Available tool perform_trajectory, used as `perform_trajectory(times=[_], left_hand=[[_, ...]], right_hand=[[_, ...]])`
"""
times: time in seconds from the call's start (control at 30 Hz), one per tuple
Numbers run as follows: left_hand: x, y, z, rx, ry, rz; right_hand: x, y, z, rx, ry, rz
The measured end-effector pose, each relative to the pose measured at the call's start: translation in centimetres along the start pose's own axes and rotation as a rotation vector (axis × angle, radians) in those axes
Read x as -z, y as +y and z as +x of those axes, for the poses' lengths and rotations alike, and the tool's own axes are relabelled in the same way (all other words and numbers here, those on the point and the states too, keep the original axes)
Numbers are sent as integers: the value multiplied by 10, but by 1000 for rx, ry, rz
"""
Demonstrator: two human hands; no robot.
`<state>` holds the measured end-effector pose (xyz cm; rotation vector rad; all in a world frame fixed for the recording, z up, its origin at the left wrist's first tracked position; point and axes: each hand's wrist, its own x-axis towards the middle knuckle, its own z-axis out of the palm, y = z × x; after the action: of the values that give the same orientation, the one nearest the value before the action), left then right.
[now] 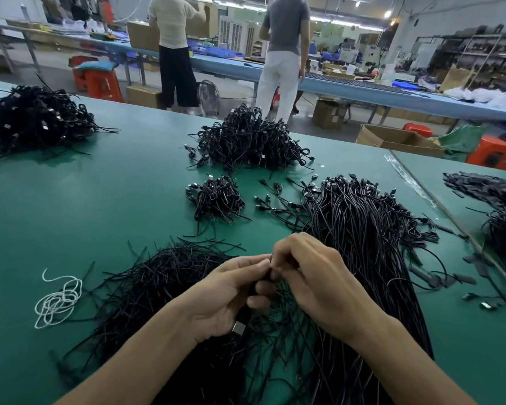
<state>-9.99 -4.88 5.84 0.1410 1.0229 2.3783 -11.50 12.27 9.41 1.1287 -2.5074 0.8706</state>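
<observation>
Two hands meet above the table [129,200]: my left hand [228,296] grips the cable [252,289], which runs lengthwise away from me, plug [239,328] pointing toward me. My right hand [313,282] pinches its far end.

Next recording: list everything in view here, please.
table: one, green, under everything
loose cables: one heap, black, right of hands
ties: one heap, black, left of hands
coiled cables: one large heap, black, centre back
string: one, white, tangled, left
stools: several, orange, floor behind table
people: two, standing, background
cable: one, black, metal plug, in both hands
left hand: one, grips cable
right hand: one, pinches cable
</observation>
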Motion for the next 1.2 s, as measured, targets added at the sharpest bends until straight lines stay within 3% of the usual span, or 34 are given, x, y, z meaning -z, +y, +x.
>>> perform_trajectory(times=[0.2, 0.33, 0.47, 0.57, 0.63, 0.73, 0.9, 1.07, 1.2], left_hand=[[-10, -9, 6, -94, 101, -136], [-16, -16, 11, -323, 183, 25], [-9, -16, 8, -681, 293, 647], [0, -12, 2, -960, 379, 1324], [4, -11, 0, -1052, 496, 1549], [5, -12, 0, -1132, 536, 1565], [3, -12, -7, -1002, 258, 1269], [-2, -10, 0, -997, 380, 1288], [3, -13, 0, -931, 500, 1143]], right_hand=[[-8, -1, -4, 82, 121, -14], [-25, -13, -6, -220, 395, 439], [-35, -17, -3, -508, 536, 802], [-30, -14, -3, -648, 460, 1215], [-28, -12, -3, -697, 407, 1339], [-20, -10, -1, -632, 369, 1351], [-12, -7, 0, -506, 371, 1038], [-14, -13, 6, -423, 372, 932], [-15, -12, 9, -386, 369, 903]])
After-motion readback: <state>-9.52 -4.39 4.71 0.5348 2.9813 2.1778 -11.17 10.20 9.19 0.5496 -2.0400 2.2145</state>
